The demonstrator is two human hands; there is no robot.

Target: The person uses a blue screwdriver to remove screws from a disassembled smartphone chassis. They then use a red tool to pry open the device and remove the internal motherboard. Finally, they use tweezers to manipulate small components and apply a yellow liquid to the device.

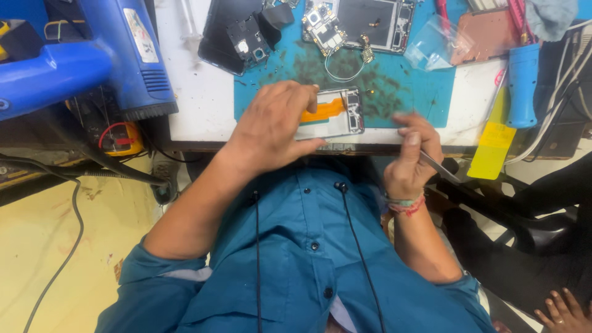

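At table's near edge, left hand [271, 126] clamped over opened phone frame [333, 114] with orange flex cable [322, 110], pinning it steady; at three o'clock, right hand [412, 154] pinching metal tweezers [439, 166]; loose circuit board [324, 28] at twelve o'clock on teal mat [394, 92]

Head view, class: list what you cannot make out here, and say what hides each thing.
- Opened phone: its left part is covered by the left hand.
- Metal tool in the right hand: its working end is hidden by the fingers.
- Blue heat gun: cut off by the top edge.
- Circuit board: parts too small to identify.
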